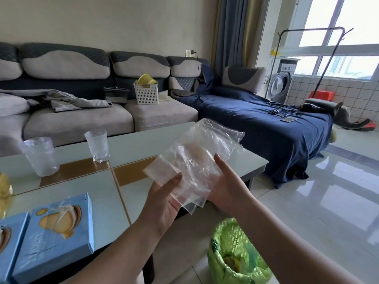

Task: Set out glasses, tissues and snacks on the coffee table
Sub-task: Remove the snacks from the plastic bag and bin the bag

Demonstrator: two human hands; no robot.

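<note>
Over the right end of the coffee table (143, 140) I hold a clear plastic bag (201, 152) with a pale snack inside. My left hand (164, 199) supports it from below, thumb on top of its lower corner. My right hand (227, 181) holds its right side with fingers behind it. Two clear glasses stand on the table, one at the left (41, 156) and one nearer the middle (97, 145). Two blue snack boxes lie at the near left, a whole one (59, 228) and one cut by the frame (10, 240).
A bin with a green liner (235, 255) stands on the floor just below my right forearm. A grey sofa (82, 117) with a white basket (146, 93) runs behind the table. A blue-covered chaise (256, 117) lies to the right, with tiled floor beyond.
</note>
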